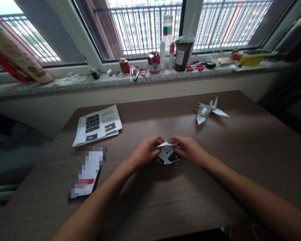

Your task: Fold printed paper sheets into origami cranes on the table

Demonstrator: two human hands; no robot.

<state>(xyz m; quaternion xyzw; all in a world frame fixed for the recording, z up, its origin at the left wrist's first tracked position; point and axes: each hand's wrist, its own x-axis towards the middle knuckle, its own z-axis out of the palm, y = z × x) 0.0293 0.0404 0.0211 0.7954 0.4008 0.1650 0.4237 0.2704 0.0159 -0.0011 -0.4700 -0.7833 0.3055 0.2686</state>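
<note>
A small folded piece of printed paper [167,153] lies on the brown wooden table [165,201] in front of me. My left hand [145,152] pinches its left side with curled fingers. My right hand [187,149] pinches its right side the same way. Both hands press the paper against the tabletop, and a white flap stands up between the fingertips. A finished paper crane [209,111] sits further back on the right, apart from both hands.
A printed leaflet [98,125] lies at the left of the table, with a phone [87,174] nearer me. The windowsill [65,83] behind holds a red can [154,62], a bottle [167,43], a dark cup [183,53], scissors and other small items.
</note>
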